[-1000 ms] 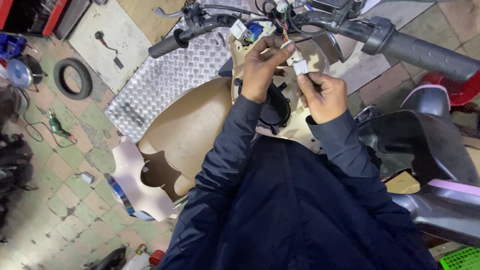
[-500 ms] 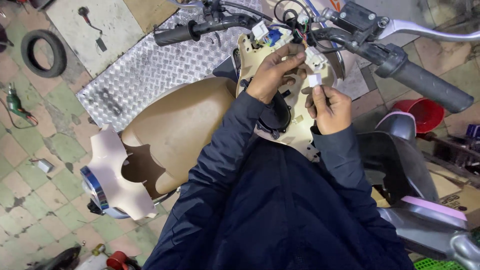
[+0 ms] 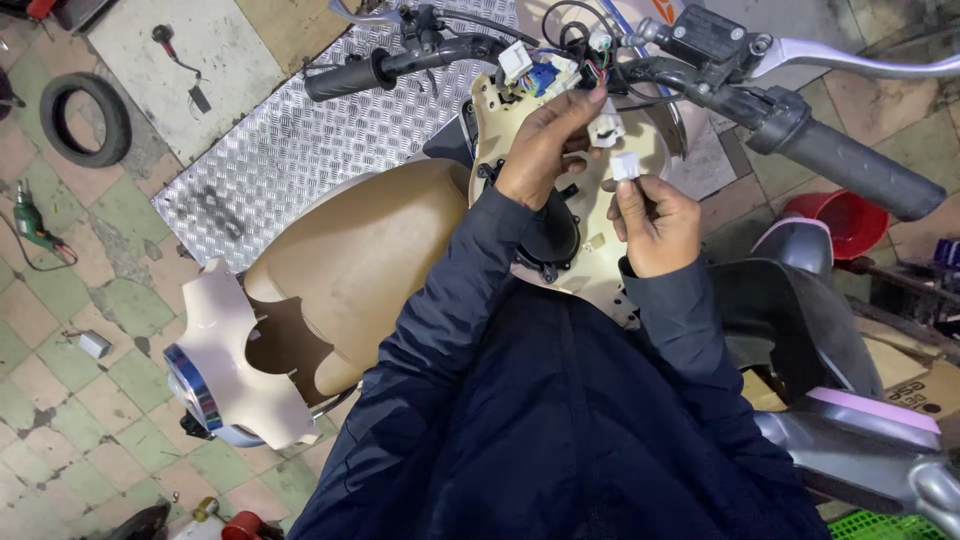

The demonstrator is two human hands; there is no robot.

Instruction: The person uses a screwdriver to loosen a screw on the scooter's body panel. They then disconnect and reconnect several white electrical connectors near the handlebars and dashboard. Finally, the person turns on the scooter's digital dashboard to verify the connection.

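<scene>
I lean over a scooter's handlebar [image 3: 800, 130] with its front cover off. My left hand [image 3: 545, 150] pinches a white plug [image 3: 606, 130] hanging from the wire bundle [image 3: 585, 60] at the handlebar's middle. My right hand [image 3: 655, 225] holds a second white plug [image 3: 625, 165] just below it, the two a small gap apart. Both hands hover over the cream inner panel [image 3: 590, 270]. More white and blue plugs [image 3: 530, 70] sit at the panel's top.
The beige seat [image 3: 340, 270] lies to the left, with the removed cream headlight cover [image 3: 225, 360] resting on it. A checker-plate ramp [image 3: 290, 140], a small tyre [image 3: 85, 115], a drill [image 3: 30, 225] and a red bucket [image 3: 845, 215] lie around on the tiled floor.
My hands have stayed at the wiring; the left hand now grips a white plug and the right has brought its plug up close beneath it. The view shifted slightly.
</scene>
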